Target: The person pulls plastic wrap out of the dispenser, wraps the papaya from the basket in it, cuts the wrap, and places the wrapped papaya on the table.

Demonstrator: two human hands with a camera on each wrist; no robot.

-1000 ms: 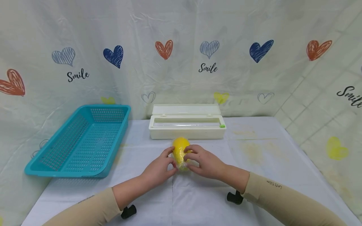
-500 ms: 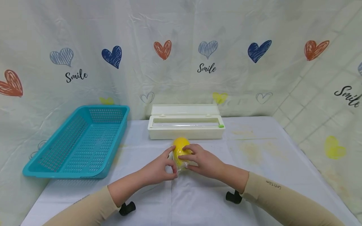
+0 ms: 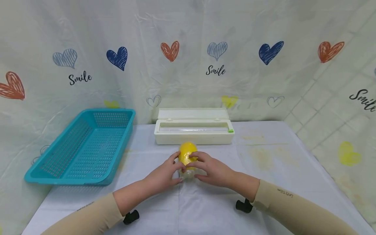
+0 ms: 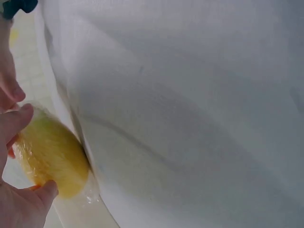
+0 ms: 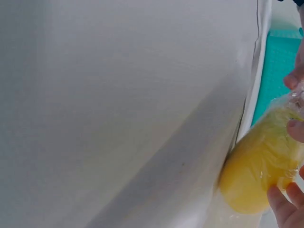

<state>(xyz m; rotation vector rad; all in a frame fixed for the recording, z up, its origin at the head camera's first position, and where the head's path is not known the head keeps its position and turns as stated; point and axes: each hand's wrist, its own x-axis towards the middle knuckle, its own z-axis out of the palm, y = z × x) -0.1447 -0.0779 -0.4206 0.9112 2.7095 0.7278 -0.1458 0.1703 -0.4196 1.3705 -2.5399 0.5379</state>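
Observation:
A yellow oblong fruit (image 3: 187,152), greenish at its near end, lies on the table wrapped in clear cling film (image 3: 186,175). Bunched film gathers at that near end. My left hand (image 3: 161,178) holds the fruit from the left, one fingertip on its side and the thumb low by the film. From the right, my right hand (image 3: 216,171) holds it with curled fingers over its top and side. Both wrist views show fingertips against the wrapped fruit (image 4: 54,154); the right wrist view shows film creased over the fruit (image 5: 254,166).
Behind the fruit stands a white cling film dispenser (image 3: 194,138), lid raised, with a roll inside and a green slider on its edge. A blue-green perforated basket (image 3: 110,176) sits at the left. White cloth (image 3: 264,195) covers the table; a heart-printed curtain hangs behind.
My left thumb and finger, which pinched film at the near end half a second ago, have parted, and the fingers have moved up against the fruit. The right hand stays almost in place.

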